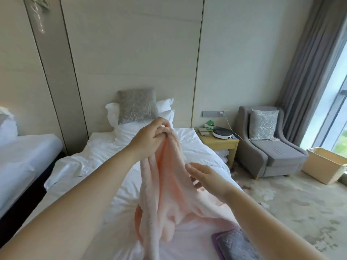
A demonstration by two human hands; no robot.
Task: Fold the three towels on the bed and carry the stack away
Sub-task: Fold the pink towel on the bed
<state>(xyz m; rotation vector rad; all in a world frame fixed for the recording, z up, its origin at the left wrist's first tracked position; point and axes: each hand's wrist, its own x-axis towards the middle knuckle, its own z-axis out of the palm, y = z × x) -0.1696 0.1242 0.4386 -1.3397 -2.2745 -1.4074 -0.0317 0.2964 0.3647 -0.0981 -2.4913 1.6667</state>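
pink towel (165,188) bunched, hanging in long folds, fluffy

We are stretching both bare arms forward. Our left hand (150,136) is lifting higher, its fingers curling tightly round a bunched edge of the pink towel (165,194). Our right hand (207,178) is hovering lower and to the right, with fingers straight and close together, the thumb tucking beneath and the fingertips (188,167) touching the cloth's side.

Pale pink towel (165,194), white bed (105,158), grey branch-patterned cushion (137,105).
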